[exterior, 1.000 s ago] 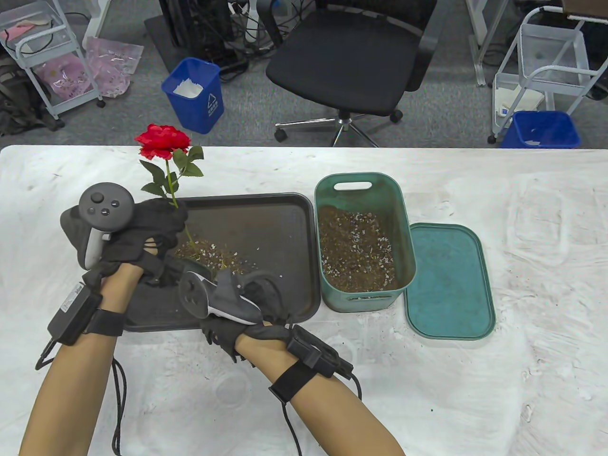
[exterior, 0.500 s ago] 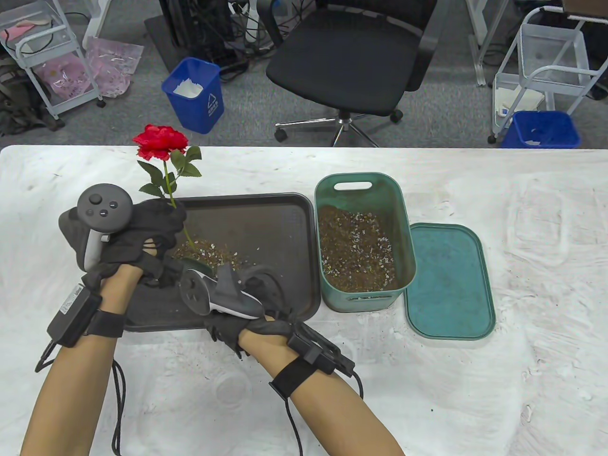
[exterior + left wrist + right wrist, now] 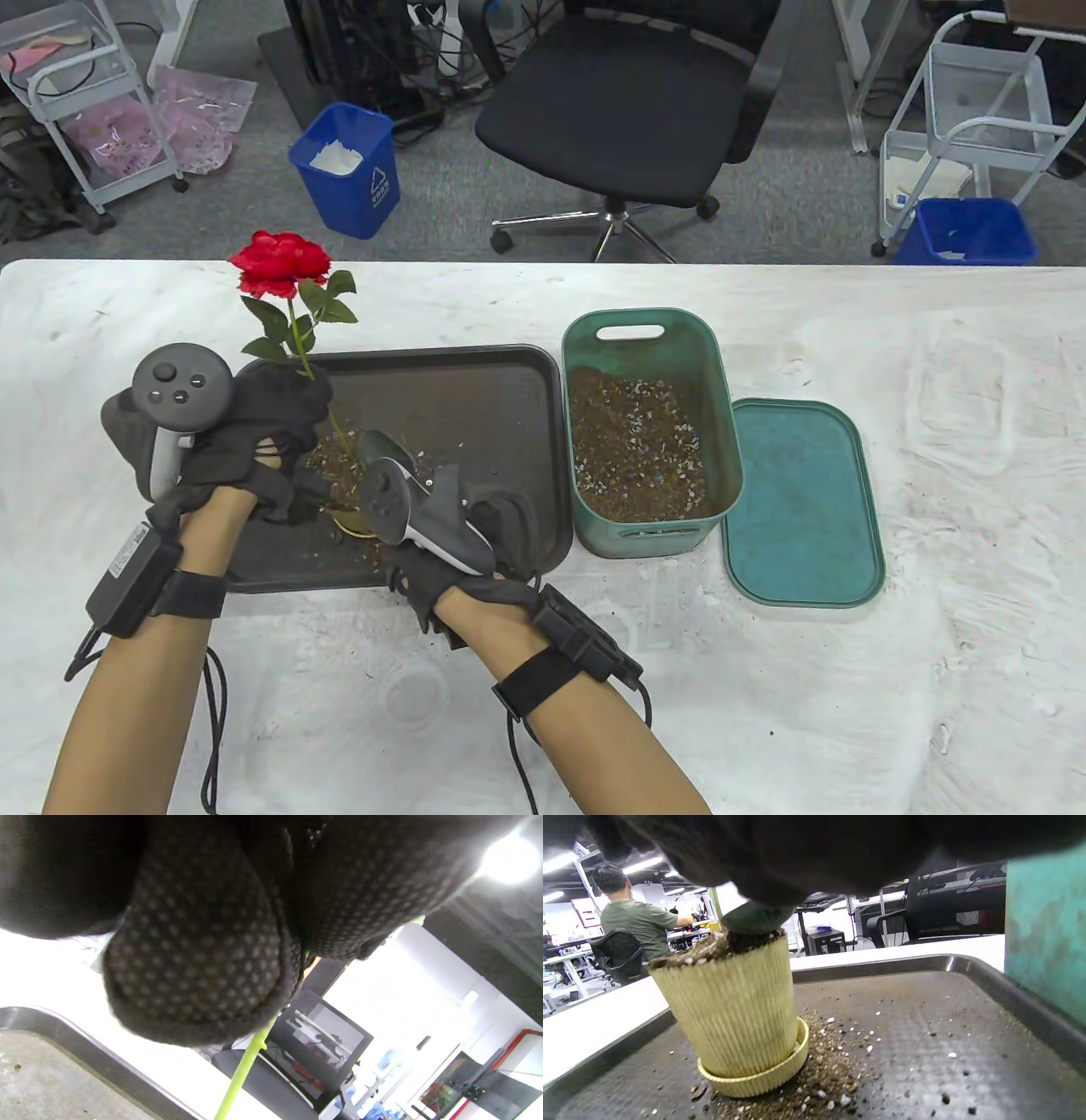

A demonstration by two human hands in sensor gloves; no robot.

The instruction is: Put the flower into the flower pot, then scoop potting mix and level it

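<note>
Flower pot of ribbed pale-yellow plastic [image 3: 729, 1014], seated in a matching saucer, stands directly under the fingers of the right hand [image 3: 458, 543], on the dark rectangular plastic tray [image 3: 501, 399]. Those fingers are curled round the handle of a small dark-green trowel [image 3: 383, 447]; its blade runs away from them, up and to the left in the table view, and in the right wrist view its tip rests on the brown speckled potting mix [image 3: 712, 946] heaped to the pot's rim. The pot's long axis is upright, and mix lies spilled around the saucer.

Just left of the trowel, the left hand [image 3: 254, 424] pinches the green stem of the red artificial rose [image 3: 284, 263], thumb and fingers closed on it above the soil. The stem rises from the pot and leans slightly left, bloom and leaves well above the fingers.

The right hand is nearer the mix, so levelling looks to be its job: a flat sweep of the blade across the rim, while the left keeps the stem upright.

Farther right of the fingers stand the teal plastic bin [image 3: 649, 433], partly filled with mix, and its teal lid [image 3: 802, 501] lying flat beside it.
</note>
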